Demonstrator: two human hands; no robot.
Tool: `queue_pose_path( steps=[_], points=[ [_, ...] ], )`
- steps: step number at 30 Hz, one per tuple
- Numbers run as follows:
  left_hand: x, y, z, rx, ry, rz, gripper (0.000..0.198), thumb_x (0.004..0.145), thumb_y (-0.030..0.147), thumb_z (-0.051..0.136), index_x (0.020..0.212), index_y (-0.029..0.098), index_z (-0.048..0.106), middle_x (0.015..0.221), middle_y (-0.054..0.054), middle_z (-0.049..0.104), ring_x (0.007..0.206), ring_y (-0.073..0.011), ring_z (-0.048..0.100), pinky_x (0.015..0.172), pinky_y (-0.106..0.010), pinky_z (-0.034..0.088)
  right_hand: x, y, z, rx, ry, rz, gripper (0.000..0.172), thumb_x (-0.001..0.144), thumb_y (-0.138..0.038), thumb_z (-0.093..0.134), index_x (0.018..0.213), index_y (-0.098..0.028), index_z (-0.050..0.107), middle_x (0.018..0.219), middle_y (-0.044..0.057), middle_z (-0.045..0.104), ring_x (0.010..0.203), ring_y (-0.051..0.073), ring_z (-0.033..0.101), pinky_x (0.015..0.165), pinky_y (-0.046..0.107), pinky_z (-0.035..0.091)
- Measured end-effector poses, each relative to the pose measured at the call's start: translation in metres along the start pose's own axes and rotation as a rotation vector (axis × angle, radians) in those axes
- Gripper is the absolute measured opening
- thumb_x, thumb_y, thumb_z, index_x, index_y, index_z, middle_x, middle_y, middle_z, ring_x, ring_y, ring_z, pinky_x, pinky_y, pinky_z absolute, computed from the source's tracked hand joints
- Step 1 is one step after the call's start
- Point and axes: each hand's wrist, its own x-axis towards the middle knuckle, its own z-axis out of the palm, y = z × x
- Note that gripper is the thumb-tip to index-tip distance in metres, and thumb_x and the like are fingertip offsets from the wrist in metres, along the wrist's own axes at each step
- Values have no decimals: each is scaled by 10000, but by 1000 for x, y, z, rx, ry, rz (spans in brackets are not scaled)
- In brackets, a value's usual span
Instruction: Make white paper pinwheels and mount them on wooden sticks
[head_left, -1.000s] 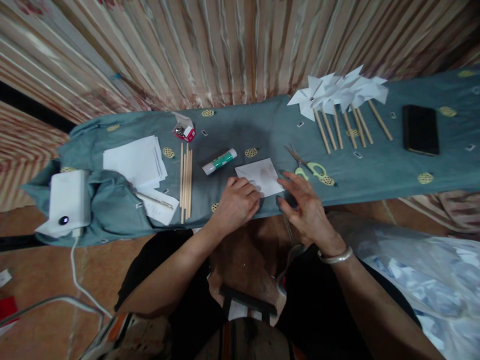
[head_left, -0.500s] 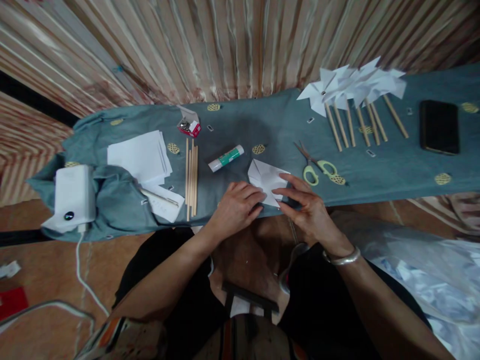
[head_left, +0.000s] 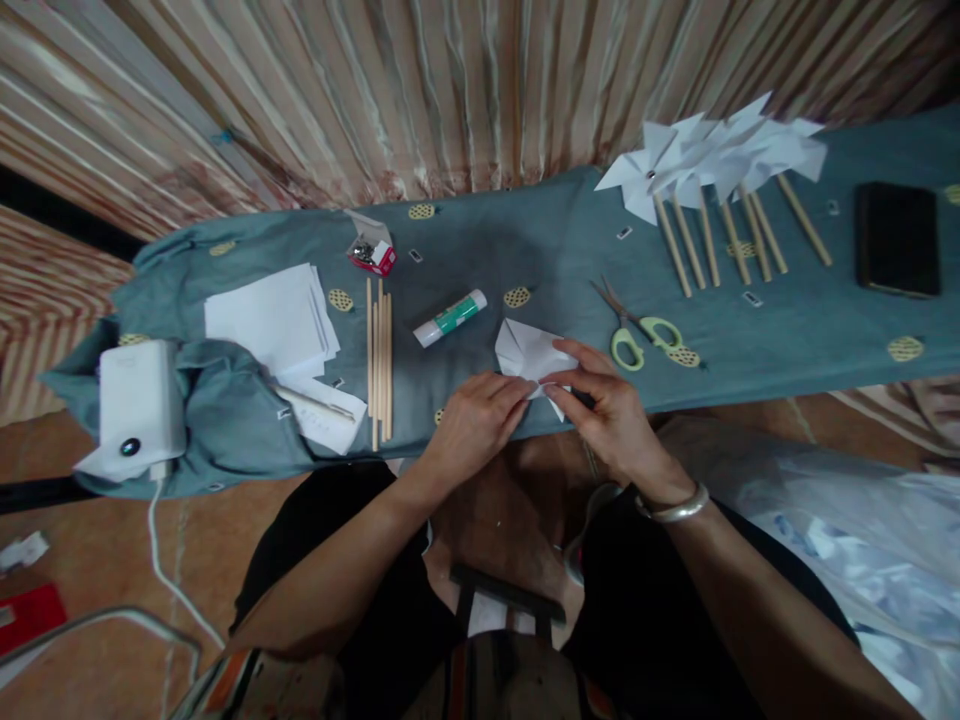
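Observation:
A partly folded white paper pinwheel (head_left: 523, 347) lies near the front edge of the cloth-covered table, one of its points bent in toward the middle. My left hand (head_left: 474, 420) has its fingers together, pressing the paper's lower left part down near the centre. From the right, my right hand (head_left: 611, 415), a silver bangle at its wrist, pinches a paper flap by the middle. Its fingers cover the sheet's right corner. Above the left hand lies a glue stick (head_left: 451, 318). Scissors (head_left: 636, 328) with pale green handles lie open beyond the right hand.
Finished paper pinwheels (head_left: 712, 160) with wooden sticks lie at the back right, beside a black phone (head_left: 897, 240). Leftward are loose sticks (head_left: 380, 370), a small red box (head_left: 371, 245) of metal pins, paper sheets (head_left: 266, 320), a pen (head_left: 322, 403) and a white device (head_left: 142, 400).
My right hand has moved slightly left, its fingers closing on a paper flap and bringing it toward the middle by the left fingertips. My left hand stays on the paper.

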Motion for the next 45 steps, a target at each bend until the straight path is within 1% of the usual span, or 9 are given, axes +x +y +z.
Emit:
queue_pose_path(
  steps=[3,5,9,13,22,29,38,41,45],
  points=[
    [-1,1,1,-26,20,-29,268,959,201,498,1207,144,583,965,-80,706,889,-180,663,798,-331,561,3,0,4,-25,41,21,117,873,-293,624,878,-261,736,1295,56,639,1266,277,542,1073,481,429],
    [-1,1,1,-38,23,-15,295,963,189,486,1245,139,556,978,-81,700,907,-176,660,812,-326,564,4,0,6,-44,56,18,98,865,-287,635,855,-256,727,1283,58,644,1257,282,548,1069,485,431],
    [-2,0,1,-42,-12,32,250,969,179,462,1162,136,616,1020,-92,689,958,-178,643,852,-335,563,6,0,8,-81,72,9,90,855,-295,648,814,-247,713,1271,66,648,1247,299,552,1050,509,440],
    [-1,-2,2,-61,-16,22,228,964,181,474,1102,137,651,1001,-88,688,947,-177,639,839,-337,567,6,1,9,-86,74,11,95,851,-304,655,799,-244,708,1269,62,649,1232,299,561,1044,523,444],
    [1,-2,3,-67,-11,-3,203,943,155,505,1065,133,667,989,-81,697,913,-175,642,829,-324,557,5,3,11,-102,91,11,102,854,-303,650,792,-238,699,1277,80,645,1226,302,566,1053,519,444],
    [1,-1,3,-90,-17,-22,192,934,149,516,1041,130,674,966,-77,696,914,-179,644,836,-326,553,4,2,11,-110,93,-3,90,855,-296,647,787,-254,689,1275,55,644,1232,297,564,1053,508,450],
    [1,0,3,-72,11,-18,178,923,143,534,1021,107,677,953,-86,698,899,-182,653,829,-327,560,5,-1,10,-112,86,7,96,855,-280,647,791,-228,695,1283,81,643,1237,301,558,1071,508,433],
    [2,0,3,-63,13,-17,177,923,143,531,1020,114,676,953,-83,698,898,-181,656,831,-325,561,5,-2,10,-113,87,-4,103,863,-291,634,828,-224,704,1287,84,638,1247,304,550,1076,519,428],
    [1,0,5,-58,14,-21,180,932,153,515,1014,130,674,946,-75,698,895,-179,656,829,-326,562,3,-3,10,-136,73,-53,163,905,-269,562,965,-228,708,1324,93,605,1294,291,513,1103,513,415]
  ],
)
